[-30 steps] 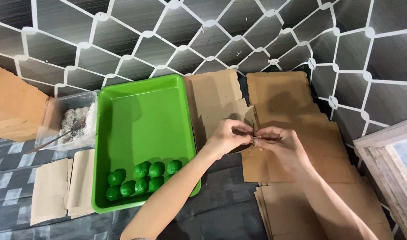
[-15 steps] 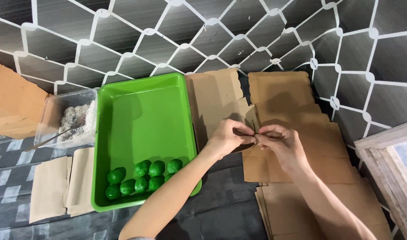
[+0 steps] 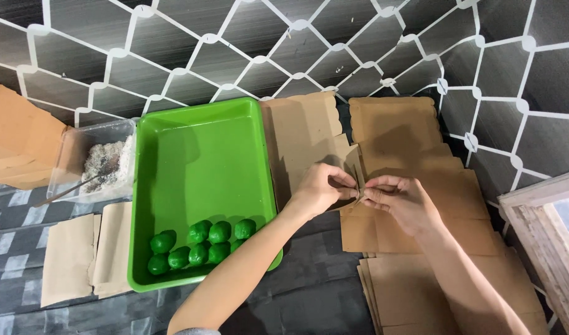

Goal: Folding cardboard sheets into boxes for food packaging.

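at far left a clear tub [image 3: 95, 162] of pale grainy stuff sits beside a green tray [image 3: 197, 167] with small green balls [image 3: 197, 245] clustered at its near end. right of the tray, the left hand [image 3: 318, 189] and right hand [image 3: 399, 201] meet over stacked brown paper sheets [image 3: 415, 155], each grip pinching a small folded brown paper piece [image 3: 357, 183] between fingertips. the fold looks in progress (whatever it wraps is hidden); finishing calls for a steady pinch and neat creasing.

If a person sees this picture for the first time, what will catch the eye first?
The bright green tray at centre left, with green balls clustered at its near end. Right of it, the left hand and right hand meet, pinching a folded brown paper piece above the spread brown sheets.
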